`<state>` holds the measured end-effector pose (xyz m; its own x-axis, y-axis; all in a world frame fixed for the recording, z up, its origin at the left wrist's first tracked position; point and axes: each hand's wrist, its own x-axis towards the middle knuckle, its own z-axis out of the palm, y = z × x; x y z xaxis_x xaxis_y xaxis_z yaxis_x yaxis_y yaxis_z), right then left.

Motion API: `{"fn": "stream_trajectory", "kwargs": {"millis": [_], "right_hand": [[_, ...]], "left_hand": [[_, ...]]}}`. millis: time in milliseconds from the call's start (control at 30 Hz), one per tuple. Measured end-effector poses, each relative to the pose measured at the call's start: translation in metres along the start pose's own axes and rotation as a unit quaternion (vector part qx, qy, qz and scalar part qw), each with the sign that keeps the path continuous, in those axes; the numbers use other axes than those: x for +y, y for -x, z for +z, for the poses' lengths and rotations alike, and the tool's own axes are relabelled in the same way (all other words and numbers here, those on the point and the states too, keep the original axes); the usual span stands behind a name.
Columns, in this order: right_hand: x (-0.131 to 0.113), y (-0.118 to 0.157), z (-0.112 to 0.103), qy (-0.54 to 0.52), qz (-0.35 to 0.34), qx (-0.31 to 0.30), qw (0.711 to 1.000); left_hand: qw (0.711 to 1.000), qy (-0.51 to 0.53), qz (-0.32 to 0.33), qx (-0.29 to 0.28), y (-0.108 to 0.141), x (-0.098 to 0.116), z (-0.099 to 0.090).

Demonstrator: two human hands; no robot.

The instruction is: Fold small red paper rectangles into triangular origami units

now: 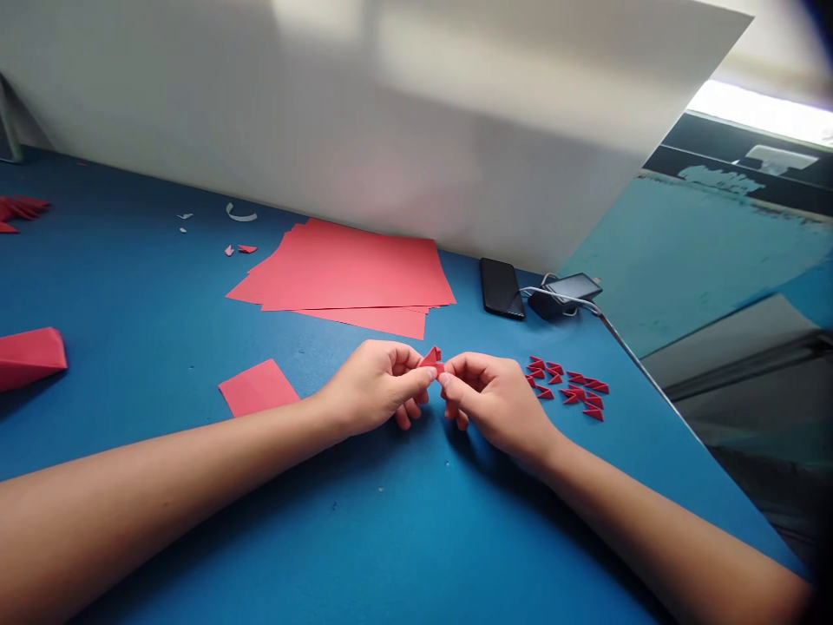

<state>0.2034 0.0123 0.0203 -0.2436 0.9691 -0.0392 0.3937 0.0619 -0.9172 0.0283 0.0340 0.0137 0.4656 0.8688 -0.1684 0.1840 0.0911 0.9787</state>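
Observation:
Between my two hands is a small folded piece of red paper, its pointed tip sticking up. My left hand pinches it between thumb and forefinger. Thumb and fingers of my right hand grip its right edge. Part of the piece is hidden by the fingertips. Just right of my right hand lie several small folded red paper triangles on the blue table. A red paper square rests behind my left forearm, partly covered by it.
Behind my hands, a stack of red paper sheets is fanned out. A black phone and a cabled device stand near the right edge. Larger red paper pieces lie at left. Paper scraps lie before a white panel.

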Motion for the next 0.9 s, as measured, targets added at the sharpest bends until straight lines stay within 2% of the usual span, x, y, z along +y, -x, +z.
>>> {"fn": "stream_trajectory", "kwargs": {"millis": [133,233,467,600,900], "right_hand": [[0.002,0.002,0.003,0.096,-0.047,0.059,0.993],[0.005,0.003,0.006,0.180,-0.106,0.111,0.972],[0.012,0.005,0.008,0.355,-0.274,0.204,0.870],[0.015,0.006,0.009,0.406,-0.323,0.208,0.829],[0.014,0.010,0.010,0.498,-0.351,0.173,0.774]], "left_hand": [[0.999,-0.010,-0.022,0.038,0.001,0.004,0.005],[0.998,-0.015,-0.024,0.058,0.003,0.008,0.010],[0.998,0.008,0.002,0.067,0.012,0.011,0.016],[0.995,0.013,0.009,0.101,0.015,0.011,0.017],[0.990,0.047,-0.013,0.132,0.014,0.012,0.018]]}}
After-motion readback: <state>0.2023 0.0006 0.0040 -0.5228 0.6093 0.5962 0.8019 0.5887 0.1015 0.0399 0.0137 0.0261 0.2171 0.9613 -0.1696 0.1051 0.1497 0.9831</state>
